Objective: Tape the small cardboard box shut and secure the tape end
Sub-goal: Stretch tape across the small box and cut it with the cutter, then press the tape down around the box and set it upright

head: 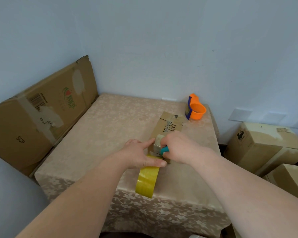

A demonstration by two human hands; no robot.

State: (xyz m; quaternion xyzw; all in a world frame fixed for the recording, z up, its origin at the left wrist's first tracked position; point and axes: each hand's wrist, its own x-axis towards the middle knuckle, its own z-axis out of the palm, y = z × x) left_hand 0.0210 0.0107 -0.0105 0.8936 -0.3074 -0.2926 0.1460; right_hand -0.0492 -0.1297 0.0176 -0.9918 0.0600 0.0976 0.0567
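— Nearest the camera, what hangs over the table edge?

— Yellowish packing tape roll (pixel 147 182), low centre of the frame, standing on edge on the floral tablecloth (pixel 100 127). Its free strip runs up to the small cardboard box (pixel 167 129) lying just right of centre.

— And the hands?

— Left hand (pixel 141 156) has its thumb pressed down on the tape by the roll, forefinger stretched against the box's near end, other fingers spread. Right hand (pixel 177 147) is curled tight round a teal-handled cutter (pixel 164 150); whether it is scissors or a knife I cannot tell.

— How will it handle?

— Box looks light and stiff, likely to slide on that smooth cloth, so brace its near end. Tape is thin and clingy; hold it taut near the cut.

— Anything else?

— Orange tape dispenser (pixel 195 109) behind, upper right.
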